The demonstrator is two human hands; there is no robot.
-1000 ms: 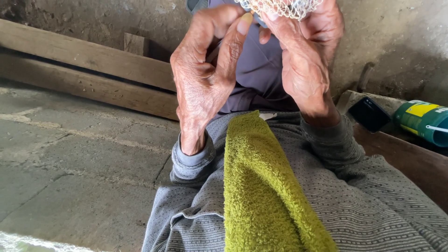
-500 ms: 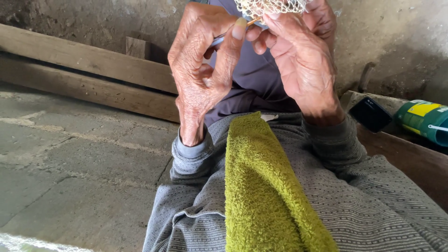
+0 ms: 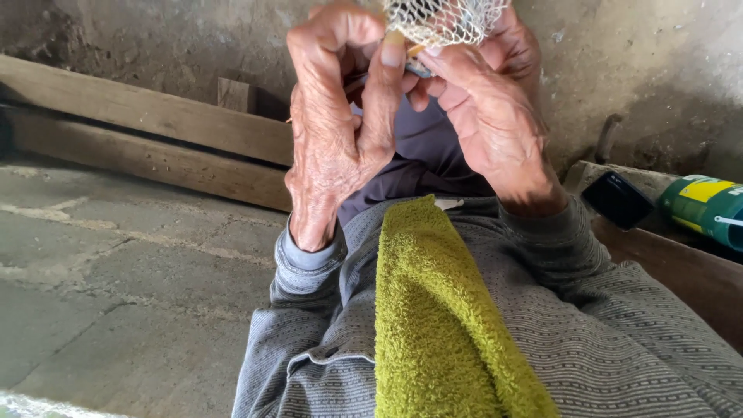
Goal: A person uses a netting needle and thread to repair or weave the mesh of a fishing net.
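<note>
White knotted mesh netting (image 3: 441, 19) pinched by left hand (image 3: 337, 147) and right hand (image 3: 491, 116); loose pinch risks dropped knot.

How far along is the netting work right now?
Done: a patch of white mesh netting already hangs knotted at the top edge of the view. In hand: the left hand and right hand pinch its lower edge together, with a small tool barely visible between the fingers. What is left cannot be judged; most of the net is out of frame.
</note>
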